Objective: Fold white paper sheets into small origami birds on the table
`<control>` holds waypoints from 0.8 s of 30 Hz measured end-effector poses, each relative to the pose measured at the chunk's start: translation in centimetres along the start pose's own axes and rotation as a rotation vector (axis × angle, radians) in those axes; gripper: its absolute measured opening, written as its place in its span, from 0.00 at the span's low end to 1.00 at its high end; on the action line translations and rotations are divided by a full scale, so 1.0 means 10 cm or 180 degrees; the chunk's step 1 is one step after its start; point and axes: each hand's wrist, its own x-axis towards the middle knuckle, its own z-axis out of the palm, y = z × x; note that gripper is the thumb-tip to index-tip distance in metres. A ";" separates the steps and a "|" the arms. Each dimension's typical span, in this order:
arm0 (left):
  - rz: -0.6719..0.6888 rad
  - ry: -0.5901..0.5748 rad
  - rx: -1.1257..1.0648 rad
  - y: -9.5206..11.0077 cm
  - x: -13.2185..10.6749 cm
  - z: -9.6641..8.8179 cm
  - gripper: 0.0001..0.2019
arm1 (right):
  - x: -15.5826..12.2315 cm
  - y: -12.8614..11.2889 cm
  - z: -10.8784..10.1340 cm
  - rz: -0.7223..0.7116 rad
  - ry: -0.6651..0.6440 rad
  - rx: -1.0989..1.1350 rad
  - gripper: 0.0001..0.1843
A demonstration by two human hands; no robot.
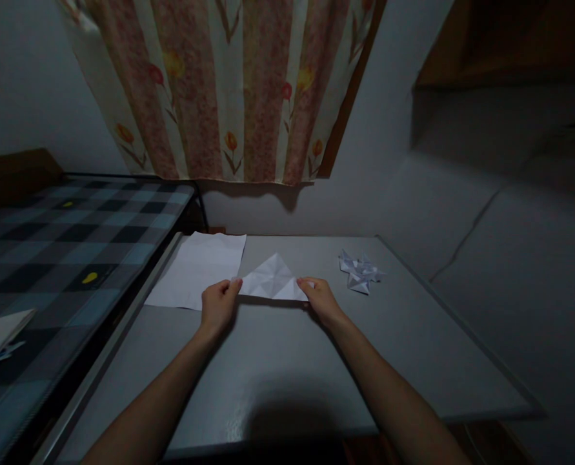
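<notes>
A creased white sheet of paper (273, 279) is stretched between my two hands over the table, its top rising to a point and its lower edge nearly straight. My left hand (219, 303) pinches the left end between thumb and fingers. At the right end, my right hand (320, 298) grips the paper the same way, thumb on top. Several folded white paper pieces (359, 271) lie in a small heap to the right of my right hand. Beyond my left hand, flat white paper sheets (204, 265) rest on the table's left side.
The grey-white table (287, 361) stands against the wall. Along its left side runs a bed with a checked cover (122, 232), where a pale book-like item (1, 336) lies. A flowered curtain (258, 97) hangs above the far edge. A wooden shelf (510, 64) juts out upper right.
</notes>
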 end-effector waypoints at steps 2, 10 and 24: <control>0.0422 -0.0019 0.0872 0.00 -0.03 -0.01 0.22 | 0.00 0.02 -0.02 -0.0141 0.0119 -0.0738 0.20; 0.1625 -0.0362 0.2861 0.00 -0.08 0.11 0.10 | -0.07 -0.04 -0.01 -0.0744 0.0091 -0.3443 0.11; 0.1911 -0.1399 0.1911 -0.08 0.01 0.16 0.13 | -0.10 -0.11 -0.07 -0.1295 -0.0995 -0.3345 0.18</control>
